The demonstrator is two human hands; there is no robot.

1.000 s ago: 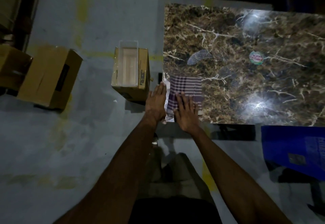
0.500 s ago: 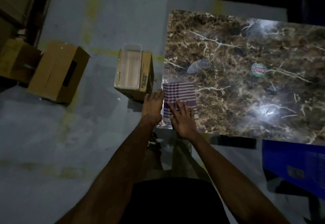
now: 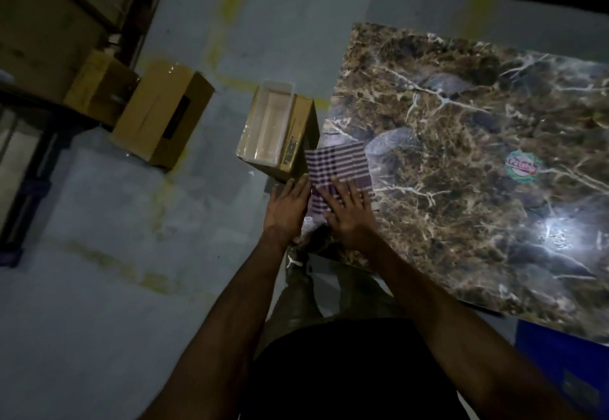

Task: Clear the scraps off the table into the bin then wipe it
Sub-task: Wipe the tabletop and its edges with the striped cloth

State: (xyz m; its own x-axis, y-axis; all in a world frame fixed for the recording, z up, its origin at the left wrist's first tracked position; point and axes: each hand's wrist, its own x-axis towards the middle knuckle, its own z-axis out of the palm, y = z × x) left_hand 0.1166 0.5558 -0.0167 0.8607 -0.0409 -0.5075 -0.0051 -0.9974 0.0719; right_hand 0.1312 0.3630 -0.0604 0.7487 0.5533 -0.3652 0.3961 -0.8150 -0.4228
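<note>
A purple-and-white checked cloth (image 3: pixel 337 164) lies at the near left corner of the brown marble table (image 3: pixel 461 189), overhanging the left edge. My right hand (image 3: pixel 349 213) presses flat on the cloth with fingers spread. My left hand (image 3: pixel 288 207) is held with straight fingers just off the table's left edge, touching the cloth's side. A whitish scrap (image 3: pixel 304 223) shows under the cloth between my hands. A clear plastic bin (image 3: pixel 267 123) sits on a cardboard box (image 3: pixel 296 136) on the floor, just left of the table. A round red-and-green sticker (image 3: pixel 523 166) is on the tabletop.
Two more cardboard boxes (image 3: pixel 163 118) stand on the grey floor further left, by a dark shelf frame (image 3: pixel 29 169). A blue object (image 3: pixel 560 363) sits at the lower right, under the table's near edge. My legs are below the table corner.
Both hands and the cloth have slid left, so the cloth now hangs over the table's left edge towards the bin. The view has shifted.
</note>
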